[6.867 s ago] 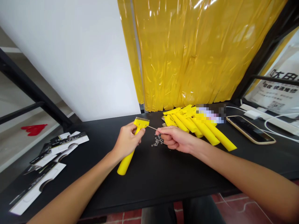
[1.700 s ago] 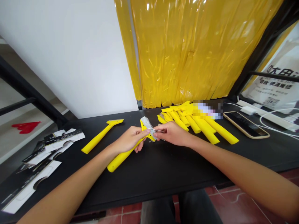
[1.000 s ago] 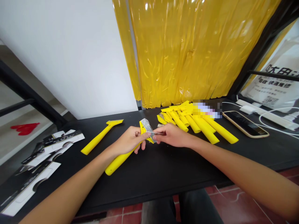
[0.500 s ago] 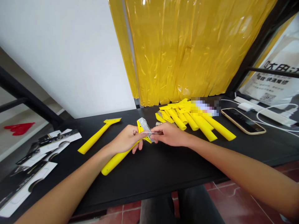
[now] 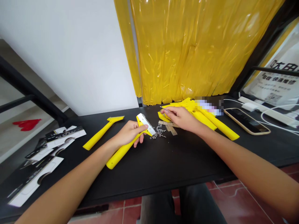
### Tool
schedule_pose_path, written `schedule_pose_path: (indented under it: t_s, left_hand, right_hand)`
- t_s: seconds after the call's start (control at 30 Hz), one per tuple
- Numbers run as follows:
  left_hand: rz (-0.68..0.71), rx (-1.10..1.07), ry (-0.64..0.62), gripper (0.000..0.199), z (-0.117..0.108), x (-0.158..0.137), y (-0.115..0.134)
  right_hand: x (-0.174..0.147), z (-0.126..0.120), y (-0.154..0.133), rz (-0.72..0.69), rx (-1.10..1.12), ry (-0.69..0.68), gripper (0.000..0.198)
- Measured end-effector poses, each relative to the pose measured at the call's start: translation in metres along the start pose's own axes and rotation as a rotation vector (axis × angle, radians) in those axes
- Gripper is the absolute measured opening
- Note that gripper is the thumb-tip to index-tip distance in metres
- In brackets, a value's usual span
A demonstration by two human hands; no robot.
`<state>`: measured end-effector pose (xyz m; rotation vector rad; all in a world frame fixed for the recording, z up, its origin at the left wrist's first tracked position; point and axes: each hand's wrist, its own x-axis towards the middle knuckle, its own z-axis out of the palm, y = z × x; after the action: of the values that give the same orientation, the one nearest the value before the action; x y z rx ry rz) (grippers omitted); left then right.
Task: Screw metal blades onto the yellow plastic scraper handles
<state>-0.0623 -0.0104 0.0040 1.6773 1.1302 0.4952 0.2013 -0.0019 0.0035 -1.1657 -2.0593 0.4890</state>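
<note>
My left hand (image 5: 129, 133) is wrapped round a yellow scraper (image 5: 120, 154), its thumb pressed on the pale metal plate (image 5: 145, 122) at the head. Between the fingertips of my right hand (image 5: 181, 117) is a thin metal tool (image 5: 164, 109); its exact kind does not show. That hand hovers near a heap of yellow scraper handles (image 5: 207, 119), hiding part of it. Small loose screws and nuts (image 5: 159, 131) lie scattered between my hands, beside a few flat metal strips (image 5: 172, 129).
Another yellow scraper (image 5: 99, 134) lies left of my left hand. Black-and-white cards (image 5: 49, 174) are piled on the table's left. At the right are a phone (image 5: 247, 121), white cables and a power strip (image 5: 263, 109). Yellow plastic strips (image 5: 187, 56) hang behind.
My right hand has moved away from the scraper head, up and to the right, with the thin tool. The screws and metal strips are now uncovered. My left hand keeps its hold.
</note>
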Motion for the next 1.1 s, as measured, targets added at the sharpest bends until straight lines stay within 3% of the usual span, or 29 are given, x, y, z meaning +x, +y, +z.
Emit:
schedule_pose_path:
  t_s: [0.17, 0.57, 0.9, 1.1]
  left_hand:
    - [-0.031, -0.046, -0.035, 0.044, 0.001, 0.007, -0.010]
    - [-0.019, -0.013, -0.039, 0.047, 0.002, 0.006, -0.008]
    - [-0.026, -0.020, -0.065, 0.044, 0.002, 0.005, -0.009]
    - [-0.015, -0.008, -0.058, 0.045, 0.003, 0.005, -0.007]
  right_hand:
    - [0.003, -0.012, 0.016, -0.027, -0.336, -0.180, 0.023]
    - [-0.003, -0.002, 0.006, -0.076, -0.487, -0.328, 0.016]
    - [-0.004, 0.023, 0.012, -0.088, -0.557, -0.248, 0.031]
    - [-0.002, 0.014, 0.007, -0.028, -0.596, -0.220, 0.027]
